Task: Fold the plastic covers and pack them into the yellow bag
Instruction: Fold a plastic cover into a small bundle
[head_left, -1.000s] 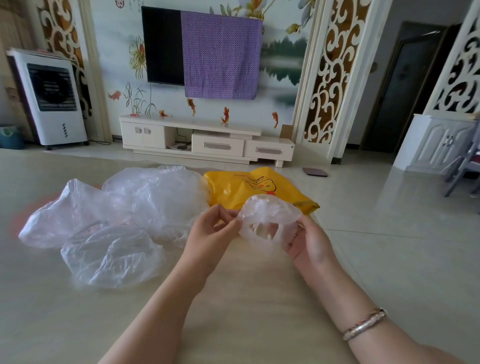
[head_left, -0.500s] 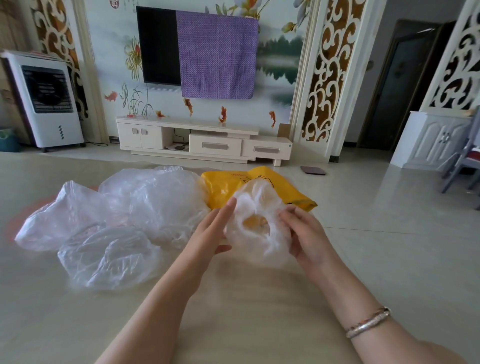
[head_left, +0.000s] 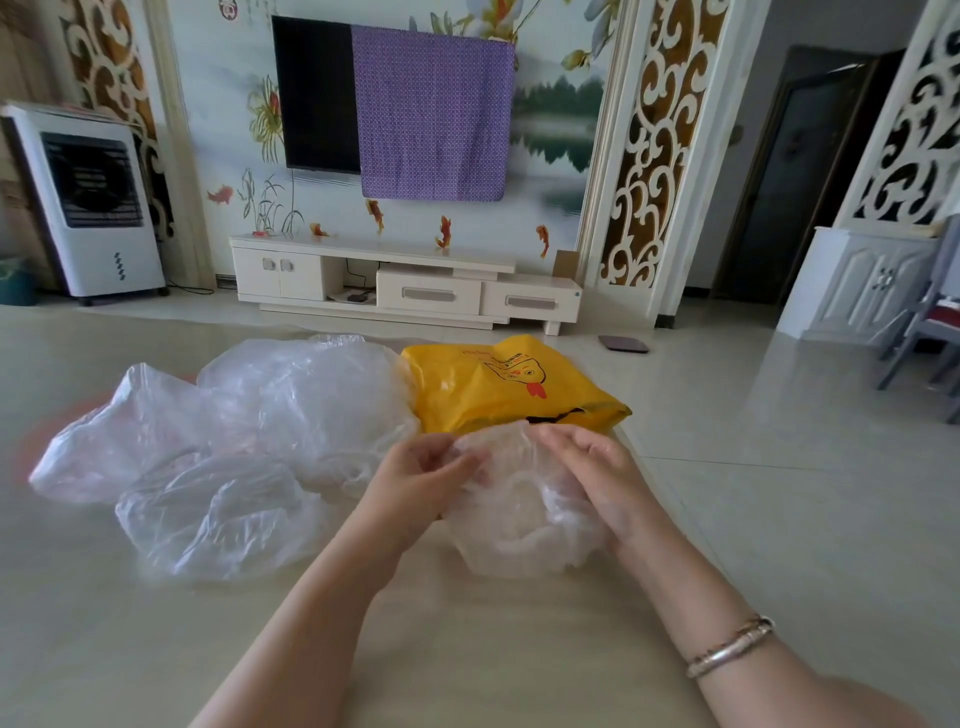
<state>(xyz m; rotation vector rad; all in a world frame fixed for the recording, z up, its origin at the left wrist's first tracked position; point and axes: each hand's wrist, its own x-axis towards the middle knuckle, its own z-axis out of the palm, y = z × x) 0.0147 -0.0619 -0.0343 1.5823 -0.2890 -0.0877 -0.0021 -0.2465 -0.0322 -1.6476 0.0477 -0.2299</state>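
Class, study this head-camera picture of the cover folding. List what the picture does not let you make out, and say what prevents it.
- Head view: what the yellow bag holds; its opaque plastic hides it.
- How many clear covers make up the pile; they overlap.
- Left hand fingertips and right hand palm side, hidden in the held cover.
- Bag lettering, too small.

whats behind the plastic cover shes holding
Right behind the plastic cover, held by the left hand and right hand, lies the yellow bag. The cover and hands hide the bag's near edge, and what is inside the bag cannot be seen.
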